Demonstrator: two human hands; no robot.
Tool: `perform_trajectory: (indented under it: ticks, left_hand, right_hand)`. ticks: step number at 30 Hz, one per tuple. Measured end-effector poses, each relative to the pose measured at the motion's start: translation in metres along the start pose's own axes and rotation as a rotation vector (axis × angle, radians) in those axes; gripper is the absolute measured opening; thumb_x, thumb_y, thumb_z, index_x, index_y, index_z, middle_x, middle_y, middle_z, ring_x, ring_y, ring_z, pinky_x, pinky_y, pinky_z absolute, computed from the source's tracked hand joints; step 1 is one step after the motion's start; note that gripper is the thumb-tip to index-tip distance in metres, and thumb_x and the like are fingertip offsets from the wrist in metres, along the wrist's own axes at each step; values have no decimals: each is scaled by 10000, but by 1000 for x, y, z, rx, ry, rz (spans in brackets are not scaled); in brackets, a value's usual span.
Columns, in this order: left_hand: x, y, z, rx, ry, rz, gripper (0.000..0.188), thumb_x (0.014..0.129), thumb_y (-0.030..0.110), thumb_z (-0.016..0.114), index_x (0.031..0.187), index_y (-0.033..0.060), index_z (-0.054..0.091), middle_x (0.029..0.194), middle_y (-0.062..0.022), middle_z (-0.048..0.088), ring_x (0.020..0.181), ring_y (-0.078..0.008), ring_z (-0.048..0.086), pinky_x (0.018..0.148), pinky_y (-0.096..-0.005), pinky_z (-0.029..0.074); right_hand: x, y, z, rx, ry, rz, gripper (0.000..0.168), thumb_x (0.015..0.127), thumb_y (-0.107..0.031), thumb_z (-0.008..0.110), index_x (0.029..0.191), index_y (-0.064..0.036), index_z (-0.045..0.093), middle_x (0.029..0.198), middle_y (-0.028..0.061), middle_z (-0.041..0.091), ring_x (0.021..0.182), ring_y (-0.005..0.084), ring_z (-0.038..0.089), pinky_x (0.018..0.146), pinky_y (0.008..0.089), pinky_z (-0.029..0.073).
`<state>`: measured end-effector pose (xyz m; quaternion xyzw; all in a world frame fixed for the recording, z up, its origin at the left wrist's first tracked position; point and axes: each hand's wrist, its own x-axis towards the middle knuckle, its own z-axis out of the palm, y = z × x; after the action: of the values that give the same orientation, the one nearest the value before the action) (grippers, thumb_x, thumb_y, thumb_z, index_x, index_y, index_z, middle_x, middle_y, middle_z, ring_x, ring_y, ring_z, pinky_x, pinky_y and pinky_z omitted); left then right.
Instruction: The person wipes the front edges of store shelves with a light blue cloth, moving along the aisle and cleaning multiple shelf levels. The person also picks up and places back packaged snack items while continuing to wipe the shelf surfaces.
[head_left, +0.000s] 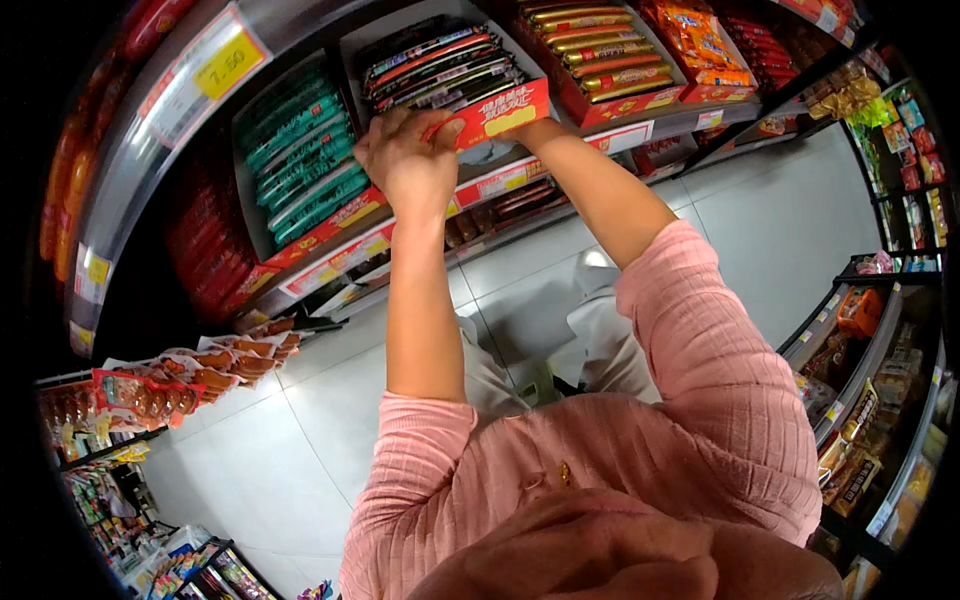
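Observation:
My left hand (415, 154) grips the front left corner of an open cardboard display box (504, 112), its thumb on the red printed front panel. Black, red and blue wrapped sausage sticks (442, 67) lie stacked inside it. At the box's front right corner is my right hand (534, 133); its fingers are mostly hidden behind the panel, so their hold cannot be made out. Just left of my left hand stands a box of teal wrapped sticks (304, 161). Gold wrapped sausages (611, 52) fill the box to the right.
Price labels line the shelf edge (491, 186). An upper shelf rail (180, 97) curves across the left. Orange packets (694, 41) stand farther right. Packaged sausages (150, 397) hang at lower left. More stocked shelves (862, 352) stand at right, across the tiled floor (300, 435).

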<state>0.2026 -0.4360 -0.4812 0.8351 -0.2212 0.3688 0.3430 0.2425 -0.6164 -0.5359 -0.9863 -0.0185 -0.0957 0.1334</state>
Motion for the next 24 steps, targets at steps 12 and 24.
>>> perform_trajectory:
  ticks: [12, 24]
  left_hand:
    - [-7, 4, 11, 45, 58, 32, 119, 583, 222, 751, 696, 208, 716, 807, 24, 640, 867, -205, 555, 814, -399, 356]
    - [-1, 12, 15, 9, 69, 58, 180, 514, 199, 764, 680, 183, 697, 852, 46, 647, 896, -181, 537, 850, -394, 337]
  right_hand:
    - [-8, -70, 39, 113, -256, -347, 404, 863, -365, 554, 1217, -172, 577, 1255, 137, 584, 1191, 329, 518, 1017, 436, 391]
    - [27, -89, 62, 59, -266, -389, 400, 865, -346, 553, 1221, -165, 576, 1255, 144, 582, 1196, 337, 511, 1021, 441, 386]
